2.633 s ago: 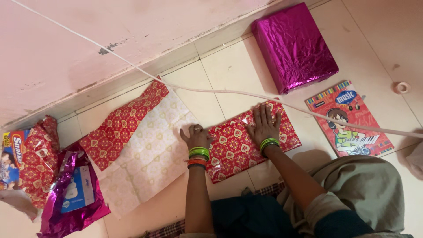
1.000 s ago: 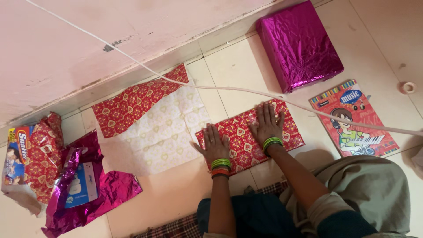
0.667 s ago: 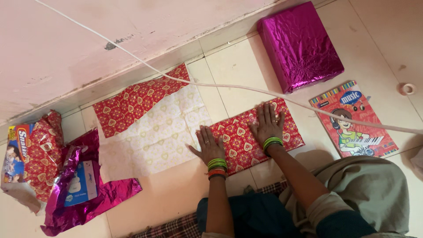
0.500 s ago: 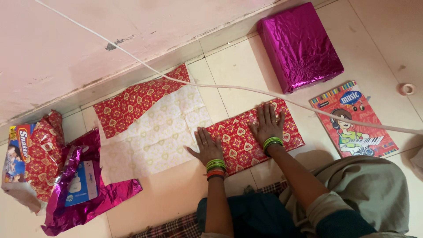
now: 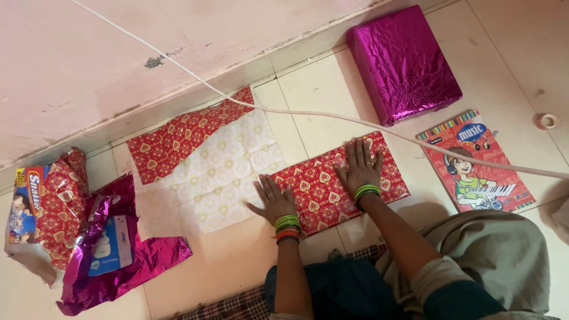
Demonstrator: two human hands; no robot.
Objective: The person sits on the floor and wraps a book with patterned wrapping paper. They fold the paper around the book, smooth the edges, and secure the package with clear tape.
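1. The left hand lies flat, palm down, fingers slightly spread, on the left end of a flat parcel wrapped in red paper with a cream heart pattern; it pinches nothing
2. The right hand lies flat on the right half of the same parcel, fingers straight and close together, pointing toward the wall; it grips nothing
3. Both wrists wear green bangles, and the left wrist also has an orange and a dark one
4. The parcel lies on the tiled floor just in front of the person's knees, tilted a little, its right end higher in the view
5. A loose sheet of the same wrapping paper spreads out to the left of the parcel, pale underside up, with its far edge folded over to show the red side; the left hand's fingertips reach its near edge
6. A box in shiny magenta foil sits near the wall, well apart from the hands
7. A colourful children's book lies to the right of the parcel, with a small roll of tape beyond it
8. A white cord crosses above the floor, passing over the parcel's far edge
9. At far left lie crumpled magenta foil, a small pale blue box inside it, and a half-wrapped package in red paper
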